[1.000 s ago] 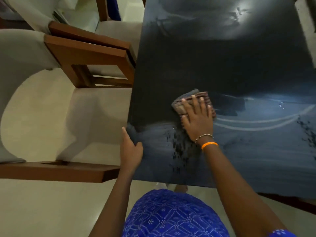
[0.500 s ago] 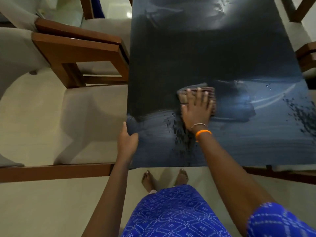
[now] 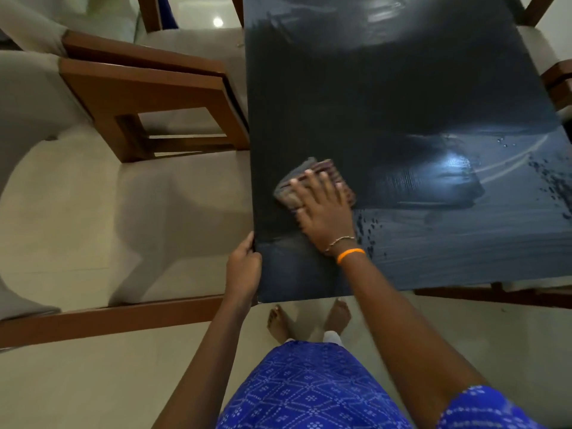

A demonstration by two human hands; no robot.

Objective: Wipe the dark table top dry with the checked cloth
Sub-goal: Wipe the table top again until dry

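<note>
The folded brown-checked cloth (image 3: 312,185) is pressed flat on the dark glossy table top (image 3: 402,97), near its left edge, under the splayed fingers of the right hand (image 3: 325,212). The left hand (image 3: 244,267) is curled around the table edge. The cloth is judged soft, light and limp; palm pressure from above is advised. Wet film and droplets (image 3: 368,230) are noted nearby.

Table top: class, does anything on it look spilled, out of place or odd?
Yes. Dark droplet speckles lie on the table top just right of the right hand and again near its right edge, with curved wet streaks there. The checked cloth lies flat under that hand. Nothing looks damaged.
</note>
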